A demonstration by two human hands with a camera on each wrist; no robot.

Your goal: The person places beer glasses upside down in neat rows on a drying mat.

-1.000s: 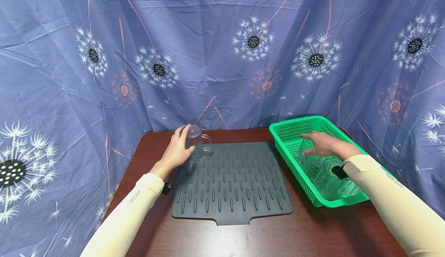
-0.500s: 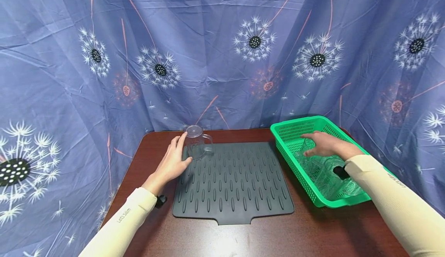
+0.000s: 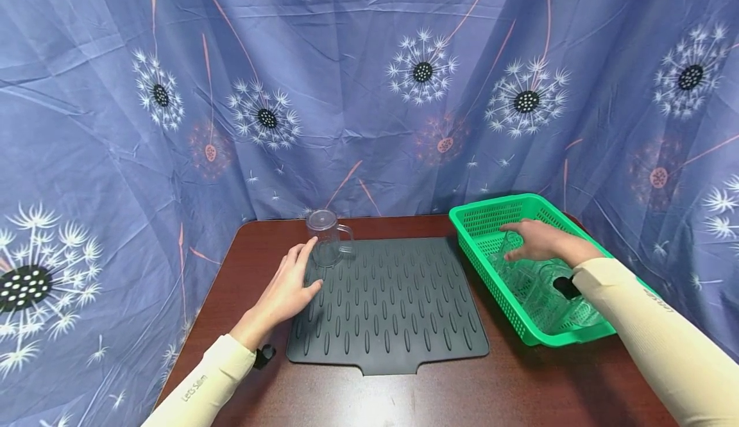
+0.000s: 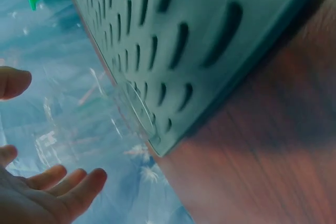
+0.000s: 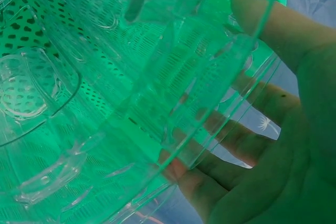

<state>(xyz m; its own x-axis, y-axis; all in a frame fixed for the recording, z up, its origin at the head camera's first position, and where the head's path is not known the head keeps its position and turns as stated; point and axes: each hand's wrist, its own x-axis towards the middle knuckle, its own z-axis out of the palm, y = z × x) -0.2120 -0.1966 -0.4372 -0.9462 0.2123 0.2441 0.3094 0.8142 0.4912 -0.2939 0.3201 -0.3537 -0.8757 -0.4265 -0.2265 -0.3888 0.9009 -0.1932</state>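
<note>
Left hand (image 3: 287,288) is hanging out at the near-left corner of the dark grey ridged drying mat (image 3: 387,305), fingers straight and relaxed, holding nothing, with its fingertips just short of the clear glass mug (image 3: 327,238) that stands upside down on the far-left corner of the mat, handle sticking out to the right. From the left wrist cam you get the same story: fingers (image 4: 63,187) spread and loose, with the mug (image 4: 79,124) a see-through blur in front of them and not touched as far as I can make out. Right hand (image 3: 537,240) is reaching down into the green plastic basket (image 3: 485,212) on the right side of the brown wooden table (image 3: 404,401), and it's wrapped around a clear glass cup (image 3: 516,260) in there. The right wrist cam makes this pretty obvious, since you're looking through the cup (image 5: 173,77) at the fingers (image 5: 236,140) curled against its wall, thumb up top. More clear glassware (image 3: 557,299) is lying in the basket closer to the person, though it's honestly hard to count how many pieces since everything's transparent and overlapping. Behind it all hangs a blue curtain with a dandelion print (image 3: 369,81).
</note>
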